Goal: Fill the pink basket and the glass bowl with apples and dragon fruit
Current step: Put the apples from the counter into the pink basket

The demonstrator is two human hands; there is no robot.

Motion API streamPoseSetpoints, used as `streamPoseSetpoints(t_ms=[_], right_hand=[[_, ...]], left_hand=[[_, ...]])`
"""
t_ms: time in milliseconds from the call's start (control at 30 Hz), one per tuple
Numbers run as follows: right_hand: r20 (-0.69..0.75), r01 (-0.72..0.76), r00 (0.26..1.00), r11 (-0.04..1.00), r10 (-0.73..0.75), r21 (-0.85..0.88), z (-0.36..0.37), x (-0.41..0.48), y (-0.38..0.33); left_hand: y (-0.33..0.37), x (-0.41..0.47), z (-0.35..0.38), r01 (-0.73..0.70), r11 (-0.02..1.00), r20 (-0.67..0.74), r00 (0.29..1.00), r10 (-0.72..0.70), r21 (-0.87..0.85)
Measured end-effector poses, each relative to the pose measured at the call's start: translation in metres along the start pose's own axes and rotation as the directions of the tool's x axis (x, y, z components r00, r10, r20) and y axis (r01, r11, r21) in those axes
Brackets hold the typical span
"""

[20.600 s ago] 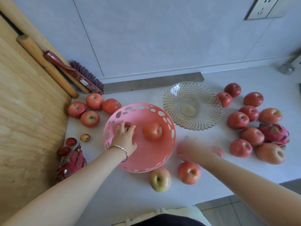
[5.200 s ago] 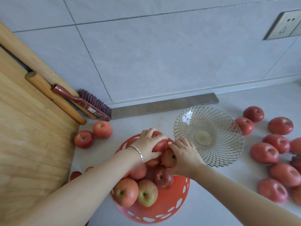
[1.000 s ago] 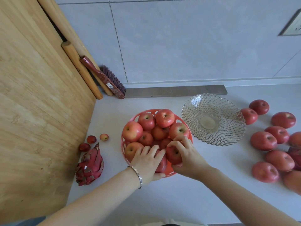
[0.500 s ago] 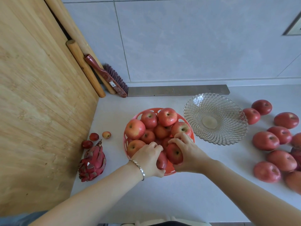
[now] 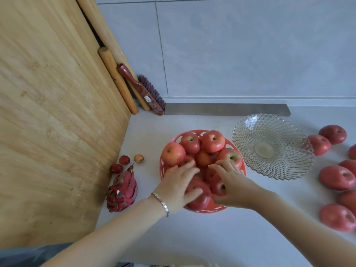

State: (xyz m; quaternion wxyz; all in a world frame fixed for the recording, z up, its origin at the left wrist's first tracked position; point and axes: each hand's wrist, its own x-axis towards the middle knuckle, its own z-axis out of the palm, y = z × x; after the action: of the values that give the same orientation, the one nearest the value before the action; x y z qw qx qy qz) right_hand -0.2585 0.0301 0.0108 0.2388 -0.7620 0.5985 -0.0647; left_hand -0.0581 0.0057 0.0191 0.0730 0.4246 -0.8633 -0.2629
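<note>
While the round pink plastic basket (image 5: 207, 210) stands on the white counter (image 5: 173, 237), at least seven red apples (image 5: 212, 141) are seen piled in it. The left hand (image 5: 177, 187) is laid on them with stretched fingers. Whether the right hand (image 5: 235, 187) grips one cannot be told. Just to the right one clear patterned glass bowl (image 5: 273, 132) is placed. Seven loose apples (image 5: 337, 177) are counted beyond it, and one red dragon fruit (image 5: 122, 191) at the left.

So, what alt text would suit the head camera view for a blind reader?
A person's left hand and right hand rest on apples heaped in a pink basket. An empty glass bowl stands to its right, loose apples beyond; a dragon fruit lies left.
</note>
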Motion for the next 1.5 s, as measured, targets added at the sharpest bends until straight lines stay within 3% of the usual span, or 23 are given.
streamPoseSetpoints(t_ms=[67, 133, 233, 300, 400, 533, 700, 833, 1033, 1100, 1167, 1267, 1400, 1500], right_hand=[[-0.043, 0.015, 0.999, 0.998, -0.012, 0.066, -0.014, 0.011, -0.013], [-0.064, 0.020, 0.998, 0.988, -0.010, 0.156, -0.025, 0.023, -0.031], [-0.057, 0.043, 0.998, 0.970, -0.030, 0.238, -0.033, 0.041, -0.062], [-0.049, 0.087, 0.996, 0.963, -0.077, 0.255, -0.031, 0.055, -0.082], [-0.002, 0.141, 0.989, 0.944, -0.147, 0.297, -0.021, 0.078, -0.110], [0.104, 0.111, 0.985, 0.962, -0.141, 0.249, 0.001, 0.121, -0.130], [0.366, 0.001, 0.930, 0.995, 0.037, -0.102, 0.042, 0.197, -0.149], [0.474, 0.054, 0.875, 0.951, 0.102, -0.304, 0.085, 0.244, -0.153], [0.457, 0.090, 0.887, 0.943, 0.071, -0.320, 0.108, 0.262, -0.152], [0.420, 0.005, 0.904, 0.979, 0.082, -0.202, 0.099, 0.260, -0.155], [0.320, -0.102, 0.943, 0.994, 0.086, 0.036, 0.073, 0.250, -0.156], [0.137, -0.115, 0.988, 0.941, 0.074, 0.317, 0.021, 0.221, -0.147], [0.029, -0.102, 0.995, 0.890, 0.100, 0.444, -0.041, 0.161, -0.103], [-0.008, -0.163, 0.984, 0.910, 0.179, 0.380, -0.060, 0.118, -0.062]], left_hand=[[-0.023, -0.001, -0.015, 0.095, 0.988, -0.205, 0.972, -0.118, -0.118], [-0.058, -0.002, -0.028, 0.283, 0.950, -0.319, 0.895, -0.311, -0.134], [-0.116, 0.000, -0.044, 0.685, 0.727, -0.178, 0.710, -0.681, -0.049], [-0.145, 0.001, -0.050, 0.817, 0.573, -0.062, 0.576, -0.815, 0.061], [-0.169, 0.008, -0.048, 0.864, 0.482, 0.061, 0.478, -0.876, 0.143], [-0.184, 0.023, -0.036, 0.868, 0.460, 0.164, 0.434, -0.886, 0.187], [-0.196, 0.030, -0.034, 0.902, 0.407, 0.254, 0.363, -0.897, 0.147], [-0.206, 0.033, -0.030, 0.894, 0.434, 0.280, 0.390, -0.877, 0.114], [-0.210, 0.028, -0.027, 0.883, 0.453, 0.255, 0.414, -0.874, 0.120], [-0.211, 0.027, -0.027, 0.873, 0.466, 0.255, 0.422, -0.870, 0.147], [-0.214, 0.028, -0.029, 0.860, 0.470, 0.258, 0.417, -0.871, 0.197], [-0.210, 0.030, -0.033, 0.827, 0.503, 0.243, 0.449, -0.860, 0.251], [-0.198, 0.029, -0.039, 0.818, 0.549, 0.179, 0.523, -0.834, 0.172], [-0.183, 0.032, -0.052, 0.754, 0.655, -0.061, 0.652, -0.756, -0.051]])
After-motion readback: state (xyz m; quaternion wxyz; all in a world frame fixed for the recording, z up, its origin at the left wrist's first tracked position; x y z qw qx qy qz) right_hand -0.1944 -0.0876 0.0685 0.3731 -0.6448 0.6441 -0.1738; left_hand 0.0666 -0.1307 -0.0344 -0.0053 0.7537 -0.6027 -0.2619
